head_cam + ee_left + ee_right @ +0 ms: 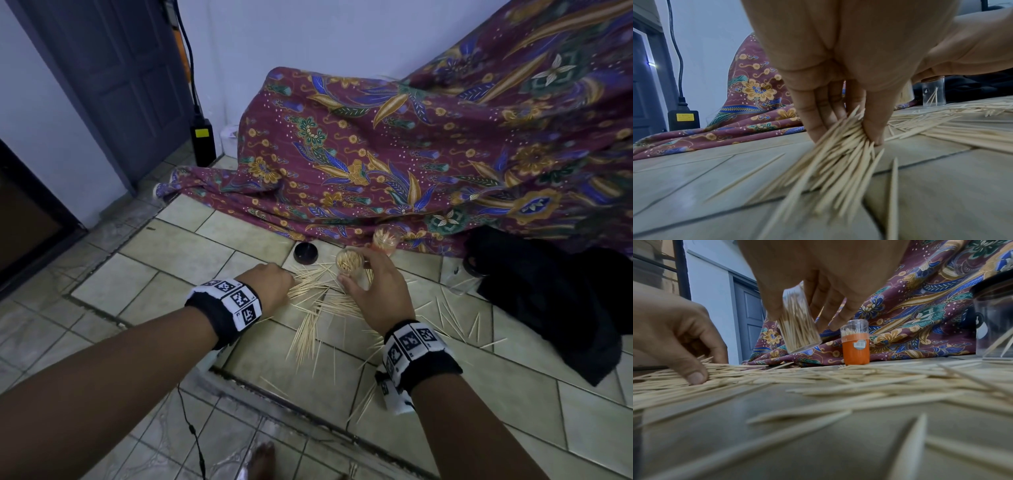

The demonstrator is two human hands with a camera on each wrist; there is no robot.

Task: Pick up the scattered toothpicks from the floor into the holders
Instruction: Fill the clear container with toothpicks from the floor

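Observation:
Several toothpicks (pixel 318 305) lie scattered on the tiled floor. My left hand (pixel 270 284) reaches down among them and pinches a bundle of toothpicks (pixel 840 146) between thumb and fingers, their tips still on the floor. My right hand (pixel 373 287) holds a clear holder (pixel 350 265) full of toothpicks, tilted and lifted off the floor; the right wrist view shows that clear holder (pixel 797 322) above the pile. An orange holder (pixel 856 344) with a clear cap stands upright near the cloth. A clear empty holder (pixel 933 92) with a few toothpicks leaning on it stands further right.
A patterned maroon cloth (pixel 411 147) drapes over something behind the pile. A black round lid (pixel 306 253) lies on the tile. Black fabric (pixel 555 298) sits to the right. A black power adapter (pixel 202 144) and cable stand by the door. A bare foot (pixel 260 459) shows at the bottom.

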